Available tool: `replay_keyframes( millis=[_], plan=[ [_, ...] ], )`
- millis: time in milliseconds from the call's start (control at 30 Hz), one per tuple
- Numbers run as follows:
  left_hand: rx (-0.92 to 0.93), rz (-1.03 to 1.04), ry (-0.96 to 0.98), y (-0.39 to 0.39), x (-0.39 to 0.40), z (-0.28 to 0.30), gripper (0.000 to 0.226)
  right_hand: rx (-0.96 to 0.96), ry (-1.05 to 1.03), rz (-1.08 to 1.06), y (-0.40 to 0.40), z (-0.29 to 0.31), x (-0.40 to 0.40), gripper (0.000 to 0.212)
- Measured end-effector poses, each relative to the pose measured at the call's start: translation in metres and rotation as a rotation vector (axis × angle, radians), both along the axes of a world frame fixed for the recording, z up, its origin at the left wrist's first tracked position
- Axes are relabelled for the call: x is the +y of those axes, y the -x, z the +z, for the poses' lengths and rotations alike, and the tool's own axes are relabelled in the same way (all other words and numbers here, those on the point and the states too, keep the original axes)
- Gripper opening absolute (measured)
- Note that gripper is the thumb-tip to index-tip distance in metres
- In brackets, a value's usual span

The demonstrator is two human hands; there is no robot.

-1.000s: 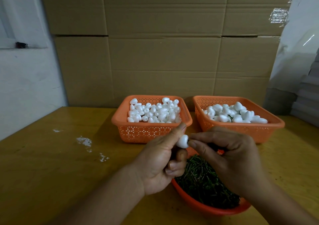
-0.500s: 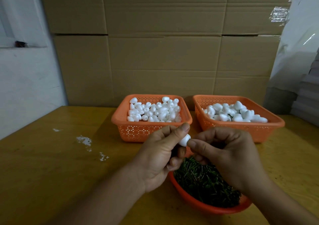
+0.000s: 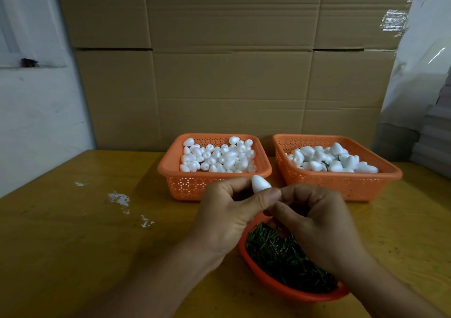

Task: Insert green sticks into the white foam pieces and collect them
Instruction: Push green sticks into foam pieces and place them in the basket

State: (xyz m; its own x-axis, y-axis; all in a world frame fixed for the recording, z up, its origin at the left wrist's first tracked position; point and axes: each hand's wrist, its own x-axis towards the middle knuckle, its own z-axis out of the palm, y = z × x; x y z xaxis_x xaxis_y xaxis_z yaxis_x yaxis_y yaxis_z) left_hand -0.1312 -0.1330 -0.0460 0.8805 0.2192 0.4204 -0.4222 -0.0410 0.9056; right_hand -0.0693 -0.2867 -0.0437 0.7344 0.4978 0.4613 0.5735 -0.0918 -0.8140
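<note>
My left hand pinches a white egg-shaped foam piece between thumb and fingers, its pointed end up. My right hand is curled right beside it, its fingertips meeting the left thumb just under the foam; whatever it pinches is hidden. Below both hands stands an orange bowl full of short green sticks. Behind, the left orange basket holds plain foam pieces. The right orange basket holds foam pieces with some green showing among them.
The yellow wooden table has white scuff marks at the left. Stacked cardboard boxes form a wall right behind the baskets. A white wall is at the left, and plastic-wrapped stacks stand at the far right.
Both hands have risen a little. The foam piece has turned upright, so more of it shows above my left thumb. The right fingertips stay pressed close under it.
</note>
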Motion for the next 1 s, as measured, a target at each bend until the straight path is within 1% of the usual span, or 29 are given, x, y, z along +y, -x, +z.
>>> replay_keyframes(
  millis=[100, 167, 200, 300, 367, 433, 567, 700, 833, 1000],
  plan=[
    [-0.054, 0.022, -0.081, 0.002, -0.001, 0.001, 0.014, -0.058, -0.014, -0.006, 0.001, 0.001, 0.0, 0.009],
    [-0.094, 0.039, -0.139, 0.003, -0.001, 0.002, 0.019, -0.077, -0.021, 0.004, 0.0, 0.0, 0.0, 0.006],
    [-0.103, 0.053, -0.173, 0.003, -0.002, 0.002, 0.023, -0.083, -0.025, 0.006, 0.0, -0.001, 0.001, 0.008],
    [-0.118, 0.105, -0.27, 0.003, -0.003, 0.001, 0.027, -0.05, -0.062, 0.026, 0.003, -0.001, 0.002, 0.007],
    [-0.119, 0.122, -0.312, 0.003, -0.002, -0.001, 0.027, -0.021, -0.09, 0.026, 0.004, -0.001, 0.003, 0.016],
    [-0.123, 0.122, -0.339, 0.002, -0.002, -0.002, 0.026, -0.013, -0.111, 0.012, 0.005, -0.003, 0.004, 0.017],
    [-0.125, 0.117, -0.347, -0.001, -0.001, -0.004, 0.023, -0.013, -0.148, -0.008, 0.009, -0.004, 0.006, 0.022],
    [-0.136, 0.113, -0.341, 0.0, -0.002, -0.005, 0.024, 0.032, -0.154, 0.021, 0.008, -0.003, 0.006, 0.016],
    [-0.144, 0.118, -0.325, 0.001, -0.005, -0.007, 0.026, 0.067, -0.162, 0.069, 0.009, 0.0, 0.007, 0.016],
    [-0.118, 0.039, -0.277, 0.002, -0.004, -0.004, 0.02, 0.116, -0.171, 0.102, 0.01, 0.005, 0.006, 0.021]
  ],
)
